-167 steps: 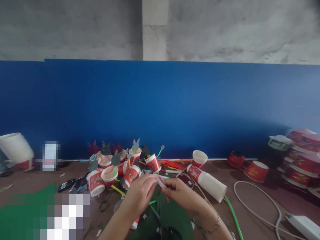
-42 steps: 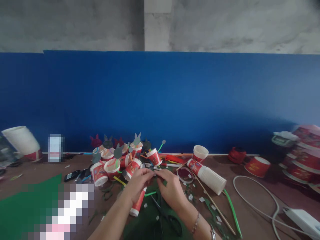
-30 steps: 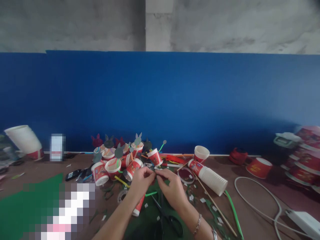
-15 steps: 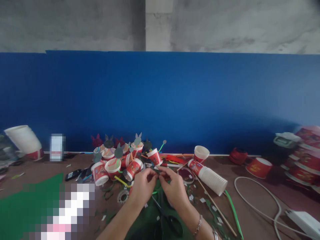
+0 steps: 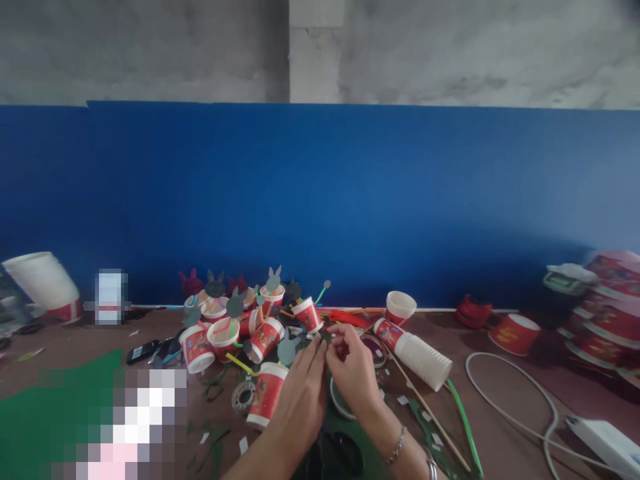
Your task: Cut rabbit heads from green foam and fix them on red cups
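My left hand (image 5: 306, 390) is at the centre front, its fingers stretched and held close together, pointing away from me. Beside it on the right, my right hand (image 5: 351, 367) has its thumb and index finger pinched; whatever lies between them is too small to make out. The fingertips of both hands nearly meet. A red and white paper cup (image 5: 267, 397) stands just left of my left hand. Under my wrists lie black-handled scissors (image 5: 345, 453) on green material. A roll of tape (image 5: 244, 395) rests left of the cup, and another ring (image 5: 340, 403) is partly hidden behind my right hand.
Several cups with animal-head cutouts (image 5: 225, 333) cluster behind my left hand. Right of my hands lie a cup stack (image 5: 420, 353), a wooden stick (image 5: 425, 407), a green strip (image 5: 463, 420) and a white cable (image 5: 515, 410). Green sheet (image 5: 60, 413) lies at left.
My left hand has moved right and forward against my right hand, its fingers straightening. The cup beside it, mostly hidden before, now shows. The view has shifted slightly.
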Action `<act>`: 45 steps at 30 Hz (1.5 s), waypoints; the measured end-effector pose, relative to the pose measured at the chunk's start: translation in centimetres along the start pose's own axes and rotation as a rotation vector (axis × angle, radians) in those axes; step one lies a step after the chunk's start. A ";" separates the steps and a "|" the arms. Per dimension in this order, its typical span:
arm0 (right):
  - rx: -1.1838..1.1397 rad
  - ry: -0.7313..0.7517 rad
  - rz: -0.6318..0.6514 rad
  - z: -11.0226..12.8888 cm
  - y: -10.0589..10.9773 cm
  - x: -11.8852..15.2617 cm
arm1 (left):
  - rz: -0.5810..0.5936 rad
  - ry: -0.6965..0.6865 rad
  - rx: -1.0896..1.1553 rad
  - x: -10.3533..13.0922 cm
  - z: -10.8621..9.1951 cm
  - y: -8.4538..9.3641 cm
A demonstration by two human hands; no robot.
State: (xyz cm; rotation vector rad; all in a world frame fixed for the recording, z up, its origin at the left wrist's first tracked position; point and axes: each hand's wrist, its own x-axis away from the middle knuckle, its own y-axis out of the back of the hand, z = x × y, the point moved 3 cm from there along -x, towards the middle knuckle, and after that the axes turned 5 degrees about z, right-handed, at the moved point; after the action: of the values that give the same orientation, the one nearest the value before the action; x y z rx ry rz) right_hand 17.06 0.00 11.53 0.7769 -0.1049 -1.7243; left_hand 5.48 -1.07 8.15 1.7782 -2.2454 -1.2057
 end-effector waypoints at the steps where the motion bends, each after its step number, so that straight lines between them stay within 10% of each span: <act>1: 0.000 0.000 -0.008 0.0 0.0 0.0 | 0.022 -0.010 -0.004 0.2 0.2 -0.5; 8: 0.024 0.055 0.057 0.0 -0.5 0.2 | -0.017 0.350 0.397 -0.7 1.7 0.9; 25: -0.173 -0.119 0.346 -0.5 -1.0 -0.3 | 0.088 0.456 0.578 -2.2 1.8 2.8; 45: 0.215 0.069 0.114 0.5 0.1 0.0 | 0.101 0.539 0.611 -2.7 2.7 3.2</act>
State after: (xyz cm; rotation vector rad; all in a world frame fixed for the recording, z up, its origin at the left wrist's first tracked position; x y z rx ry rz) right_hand 16.86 -0.20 11.93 0.9689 -0.2861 -1.5934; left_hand 2.53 2.78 9.21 1.8095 -2.4348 0.0288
